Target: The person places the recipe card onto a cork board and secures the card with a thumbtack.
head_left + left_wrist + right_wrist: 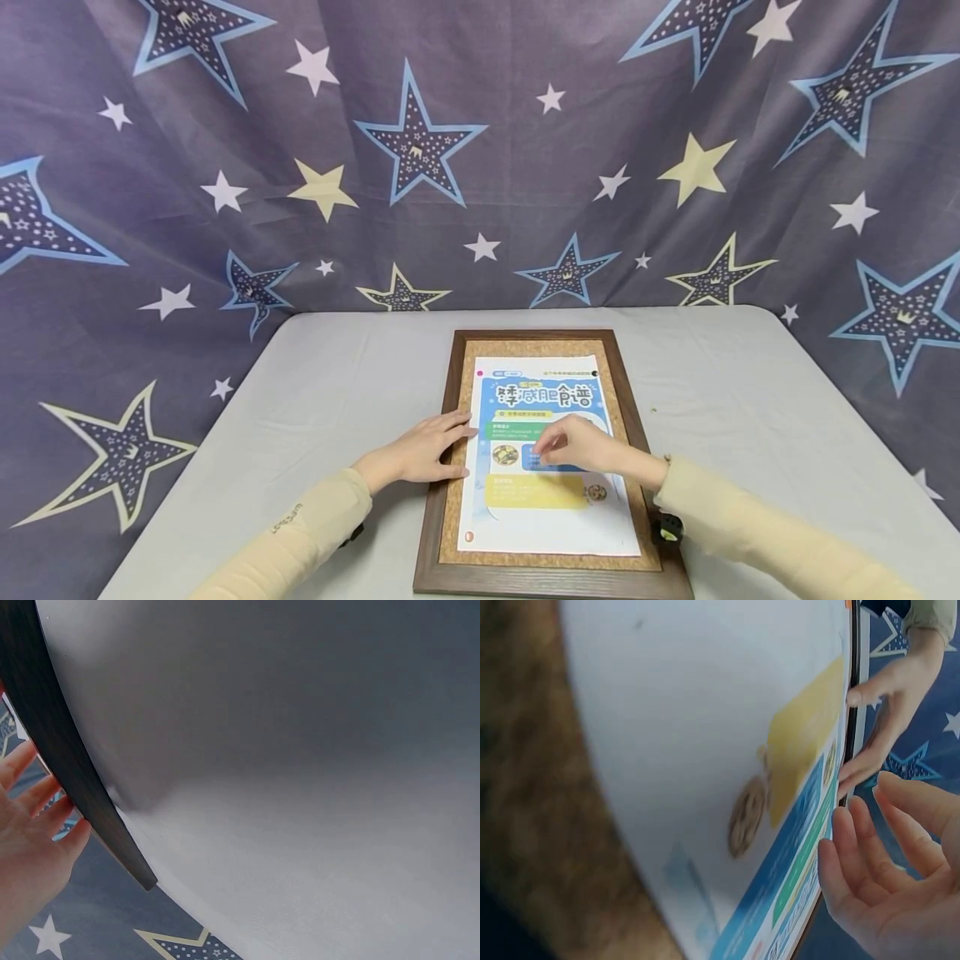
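Note:
A printed paper poster point(555, 533) lies on a cork board point(450, 533) with a dark brown wooden frame point(555, 579). My left hand point(420, 450) rests with spread fingers across the board's left side, its fingertips at the paper's left edge. In the left wrist view, the left hand point(34, 832) reaches over the frame. Over the middle of the poster is my right hand point(573, 442), fingers bent. The right wrist view shows the right hand point(892, 870) loosely curled, thumb and forefinger close together, with no object visible between them.
Small round pins sit on the paper: a pink one point(480, 373) upper left, a black one point(595, 373) upper right, an orange-red one point(469, 537) lower left. The board lies on a pale grey tabletop point(330, 375), with a star-patterned curtain point(510, 183) behind.

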Tool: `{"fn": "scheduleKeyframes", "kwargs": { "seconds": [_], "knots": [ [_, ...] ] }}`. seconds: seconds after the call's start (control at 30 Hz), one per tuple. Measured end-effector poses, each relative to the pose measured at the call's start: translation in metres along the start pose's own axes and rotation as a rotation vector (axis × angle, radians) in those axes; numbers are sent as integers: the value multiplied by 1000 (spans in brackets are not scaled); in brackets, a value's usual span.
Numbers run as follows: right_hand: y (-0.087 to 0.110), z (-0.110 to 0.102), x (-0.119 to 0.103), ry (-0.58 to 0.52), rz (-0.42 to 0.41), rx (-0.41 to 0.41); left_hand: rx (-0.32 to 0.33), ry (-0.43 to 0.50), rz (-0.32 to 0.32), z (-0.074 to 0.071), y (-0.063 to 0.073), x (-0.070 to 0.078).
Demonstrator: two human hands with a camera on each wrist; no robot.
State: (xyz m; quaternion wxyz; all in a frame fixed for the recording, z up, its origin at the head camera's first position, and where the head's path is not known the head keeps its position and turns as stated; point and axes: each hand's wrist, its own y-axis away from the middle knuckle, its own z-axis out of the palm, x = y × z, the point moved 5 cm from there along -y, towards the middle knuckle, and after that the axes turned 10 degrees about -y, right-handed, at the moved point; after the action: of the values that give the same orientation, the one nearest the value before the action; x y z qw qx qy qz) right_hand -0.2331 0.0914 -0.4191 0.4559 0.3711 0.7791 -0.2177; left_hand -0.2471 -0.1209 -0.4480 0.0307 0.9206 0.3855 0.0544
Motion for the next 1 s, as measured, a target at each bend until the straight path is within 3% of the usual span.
{"fn": "scheduleKeyframes", "kwargs": {
  "seconds": [0.3,0.53,1.0],
  "knots": [
    [9,-25,13,14,22,62,53,16,47,-4,4,2],
    [17,-48,20,83,33,153,11,7,5,-1,0,0],
    [33,-88,40,148,10,275,-8,8,-8,-2,1,1]
  ]
}}
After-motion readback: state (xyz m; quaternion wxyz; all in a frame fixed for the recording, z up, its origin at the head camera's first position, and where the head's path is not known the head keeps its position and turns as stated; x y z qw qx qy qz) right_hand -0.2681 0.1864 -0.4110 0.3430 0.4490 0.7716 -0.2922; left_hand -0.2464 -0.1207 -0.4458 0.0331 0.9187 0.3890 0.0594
